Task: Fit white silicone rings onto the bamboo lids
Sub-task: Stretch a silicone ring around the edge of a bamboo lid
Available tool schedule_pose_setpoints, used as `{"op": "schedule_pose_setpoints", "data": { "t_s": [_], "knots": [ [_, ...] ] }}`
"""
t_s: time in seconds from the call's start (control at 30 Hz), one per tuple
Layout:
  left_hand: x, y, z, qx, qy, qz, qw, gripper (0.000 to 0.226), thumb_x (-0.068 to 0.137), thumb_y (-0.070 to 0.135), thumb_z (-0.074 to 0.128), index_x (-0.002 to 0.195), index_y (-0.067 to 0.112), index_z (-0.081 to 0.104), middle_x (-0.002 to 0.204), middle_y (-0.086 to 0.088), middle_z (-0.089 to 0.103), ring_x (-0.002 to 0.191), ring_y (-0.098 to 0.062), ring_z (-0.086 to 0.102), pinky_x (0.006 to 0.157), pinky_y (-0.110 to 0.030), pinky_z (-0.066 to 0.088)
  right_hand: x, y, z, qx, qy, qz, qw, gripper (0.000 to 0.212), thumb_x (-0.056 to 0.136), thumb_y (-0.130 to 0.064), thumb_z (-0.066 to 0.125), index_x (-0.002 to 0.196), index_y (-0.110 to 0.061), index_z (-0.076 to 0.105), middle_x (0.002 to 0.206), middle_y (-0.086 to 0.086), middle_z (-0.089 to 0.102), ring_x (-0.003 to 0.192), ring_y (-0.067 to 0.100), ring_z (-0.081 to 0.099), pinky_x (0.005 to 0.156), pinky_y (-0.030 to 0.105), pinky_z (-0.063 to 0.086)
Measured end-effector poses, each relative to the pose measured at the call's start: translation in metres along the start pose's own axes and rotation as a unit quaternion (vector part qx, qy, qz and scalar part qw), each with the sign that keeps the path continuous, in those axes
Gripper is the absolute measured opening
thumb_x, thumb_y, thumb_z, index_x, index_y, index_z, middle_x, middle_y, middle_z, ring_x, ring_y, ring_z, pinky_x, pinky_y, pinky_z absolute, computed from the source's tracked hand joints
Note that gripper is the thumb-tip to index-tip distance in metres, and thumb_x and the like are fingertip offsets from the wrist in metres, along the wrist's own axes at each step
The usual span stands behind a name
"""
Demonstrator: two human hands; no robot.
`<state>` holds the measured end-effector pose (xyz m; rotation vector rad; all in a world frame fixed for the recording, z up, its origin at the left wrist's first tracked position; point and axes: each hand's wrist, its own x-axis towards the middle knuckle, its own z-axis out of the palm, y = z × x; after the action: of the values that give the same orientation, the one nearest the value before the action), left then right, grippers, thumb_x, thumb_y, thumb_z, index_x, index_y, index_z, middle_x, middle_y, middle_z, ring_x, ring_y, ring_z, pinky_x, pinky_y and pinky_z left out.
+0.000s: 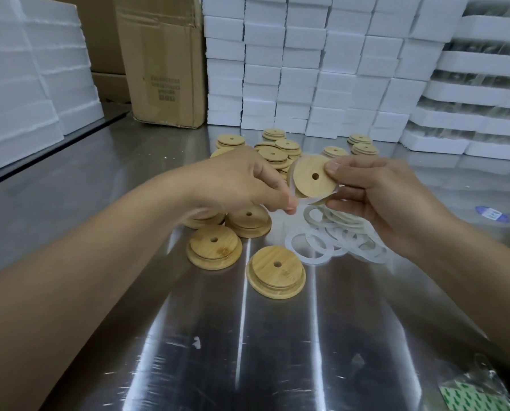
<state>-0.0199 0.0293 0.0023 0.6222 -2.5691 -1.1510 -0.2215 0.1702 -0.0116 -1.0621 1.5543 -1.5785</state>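
Observation:
My right hand [375, 197] holds a round bamboo lid [310, 178] with a centre hole, tilted up above the steel table. A white silicone ring [295, 194] is stretched partly round that lid's edge, and my left hand [241, 182] pinches the ring at its lower left. Below the lid lies a loose heap of white silicone rings [336, 235]. Three bamboo lids lie near me, including one [214, 247] on the left and one [276, 271] in front. Several more lids [277, 152] are piled further back.
The work surface is a shiny steel table [247, 351]. White foam boxes [307, 69] are stacked along the back and left, with a cardboard carton [161, 60] between them. A blue label [492, 214] lies at right, a green-patterned bag [479, 400] at the near right corner.

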Motion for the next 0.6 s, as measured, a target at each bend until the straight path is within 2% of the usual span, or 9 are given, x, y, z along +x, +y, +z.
{"op": "schedule_pose_setpoints", "data": {
  "t_s": [0.1,0.23,0.3,0.37,0.47,0.53,0.6],
  "knots": [
    [0.0,-0.003,0.003,-0.022,0.042,-0.005,0.999,0.008,0.09,0.039,0.084,0.088,0.033,0.088,0.077,0.015,0.076,0.069,0.007,0.061,0.07,-0.012,0.048,-0.001,-0.001,0.001,-0.011,-0.012,-0.007,1.0,0.013,0.098,-0.02,0.071,0.1,-0.009,0.079,0.1,0.012,0.079,0.082,0.02,0.076,0.069,0.022,0.063],
    [0.002,-0.002,0.011,-0.068,0.11,-0.035,0.991,0.011,0.09,0.038,0.084,0.085,0.029,0.087,0.076,0.01,0.078,0.07,0.005,0.067,0.071,-0.027,0.051,0.0,-0.005,-0.003,-0.016,-0.018,-0.014,1.0,0.011,0.093,-0.019,0.076,0.101,-0.011,0.077,0.101,0.012,0.079,0.089,0.028,0.079,0.07,0.025,0.063],
    [0.003,-0.001,0.015,-0.088,0.141,-0.047,0.985,0.012,0.092,0.036,0.082,0.085,0.027,0.087,0.08,0.005,0.08,0.072,-0.005,0.069,0.069,-0.031,0.051,0.001,-0.006,-0.005,-0.051,-0.039,-0.011,0.998,0.015,0.092,-0.016,0.078,0.106,-0.01,0.077,0.104,0.012,0.081,0.094,0.027,0.079,0.073,0.027,0.063],
    [0.004,0.0,0.019,-0.096,0.165,-0.053,0.98,0.015,0.094,0.037,0.08,0.086,0.026,0.086,0.075,0.003,0.078,0.067,-0.013,0.062,0.062,-0.028,0.049,0.0,-0.004,-0.005,-0.091,-0.058,-0.007,0.994,0.022,0.089,-0.016,0.081,0.11,-0.01,0.077,0.106,0.012,0.081,0.096,0.025,0.079,0.078,0.033,0.065],
    [0.004,0.0,0.025,-0.073,0.18,-0.054,0.98,0.02,0.096,0.043,0.077,0.085,0.027,0.084,0.074,0.002,0.077,0.058,-0.006,0.062,0.048,-0.014,0.044,-0.002,0.001,0.0,-0.12,-0.029,-0.036,0.992,0.02,0.089,-0.016,0.083,0.108,-0.011,0.078,0.1,0.01,0.082,0.09,0.024,0.08,0.076,0.032,0.064],
    [0.003,0.001,0.03,-0.043,0.165,-0.047,0.984,0.029,0.095,0.051,0.075,0.08,0.027,0.081,0.077,0.0,0.077,0.062,-0.004,0.068,0.05,-0.012,0.048,-0.003,0.001,0.002,-0.125,-0.001,-0.066,0.99,0.017,0.09,-0.017,0.082,0.107,-0.013,0.079,0.097,0.008,0.082,0.087,0.022,0.08,0.073,0.028,0.064],
    [0.003,0.002,0.034,-0.027,0.148,-0.037,0.988,0.035,0.096,0.053,0.072,0.077,0.025,0.08,0.08,-0.002,0.077,0.069,-0.008,0.072,0.062,-0.02,0.055,-0.005,0.0,0.003,-0.129,0.013,-0.091,0.987,0.017,0.09,-0.019,0.082,0.106,-0.015,0.079,0.098,0.005,0.082,0.087,0.019,0.079,0.072,0.026,0.063]
  ]
}}
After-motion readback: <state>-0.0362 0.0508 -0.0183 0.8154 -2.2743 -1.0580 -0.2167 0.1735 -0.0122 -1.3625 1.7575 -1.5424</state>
